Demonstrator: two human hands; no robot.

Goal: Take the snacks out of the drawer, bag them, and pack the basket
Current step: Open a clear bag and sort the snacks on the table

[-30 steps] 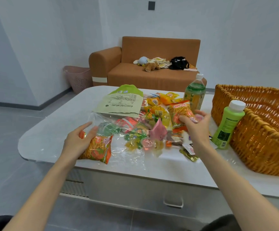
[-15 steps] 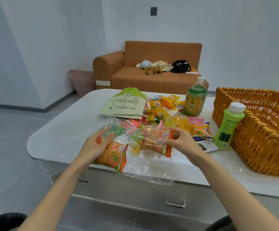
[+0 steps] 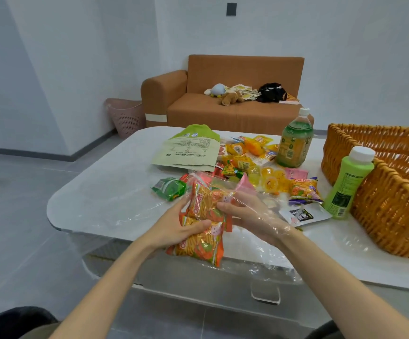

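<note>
Left hand (image 3: 174, 231): the grip is closed, with the fingers and thumb curled round two orange foil snack packets (image 3: 199, 248). They are held together above the near edge of the white rounded surface (image 3: 100, 192).

Right hand (image 3: 250, 214): the grip is closed, and the fingertips pinch the upper of the two packets from the right side. Film from a clear plastic bag (image 3: 269, 263) lies over this hand and wrist. The rest of the bag spreads across the surface and droops over its front edge. It cannot be told whether the packets are fully inside the bag.

Loose snacks behind the hands:
- A small green wrapped packet (image 3: 170, 188) lies just to the left.
- A cluster of yellow jelly cups (image 3: 269, 179) sits mid-surface.
- A purple-and-orange crisp packet (image 3: 303, 189) lies to the right of the cups.
- A white sachet with black print (image 3: 303, 215) lies just in front of the crisp packet.
- Assorted yellow and orange wrapped sweets (image 3: 245, 149) lie further back.
- A flat green-and-beige paper pouch (image 3: 188, 152) lies to the left of the sweets.

Bottles: a round green drink bottle with a white cap (image 3: 295, 140) stands upright at the back. A slim lime-green bottle with a white cap (image 3: 347, 184) stands against the wall of the woven orange wicker basket (image 3: 394, 209). The basket sits at the right end of the surface.

Below the surface edge, the grey drawer front (image 3: 198, 285) carries a clear handle (image 3: 264, 293).
</note>
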